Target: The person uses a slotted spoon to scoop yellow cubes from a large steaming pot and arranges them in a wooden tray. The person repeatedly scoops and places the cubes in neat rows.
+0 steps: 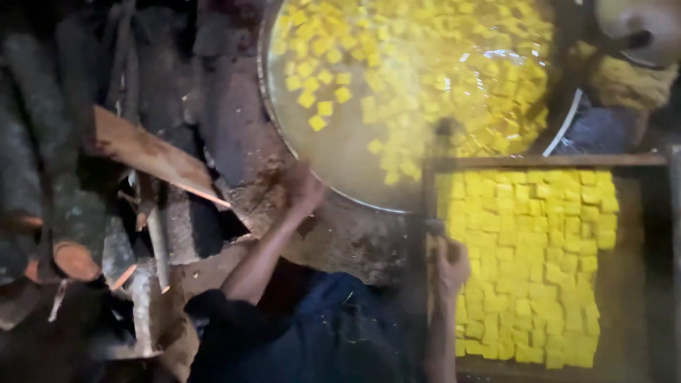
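Head view, looking down.

Wooden tray [539, 162]: lying low and right, long axis running away from the body, near end toward the lap, far end overlapping the pan rim. Carrying yellow cut cubes [539, 269] packed in rows over its left and middle; right strip bare.

Right hand [448, 266]: resting on the tray's left rail, fingers curled round the wood, closing on it rather than spreading. Nearer of the two hands to the tray; touching it.

Left hand [301, 193]: reaching forward and left of the tray, lying against the crusted stove surround [241, 142] just beside the pan rim. Blurring too much to tell how far open; appearing empty, touching no cube.

Wide metal pan [284, 135]: sitting straight ahead, beyond both hands, holding cloudy liquid with loose yellow cubes [418, 64] floating, thickest at upper right, thinning toward the near rim.

Firewood pile [67, 220]: lying at far left, split logs and a flat reddish plank [152, 154] angling toward the stove, well apart from the tray.

Pale round vessel [642, 28]: showing at top right corner, partly cut off.

Dark blue clothing [340, 333]: filling bottom centre between the forearms.
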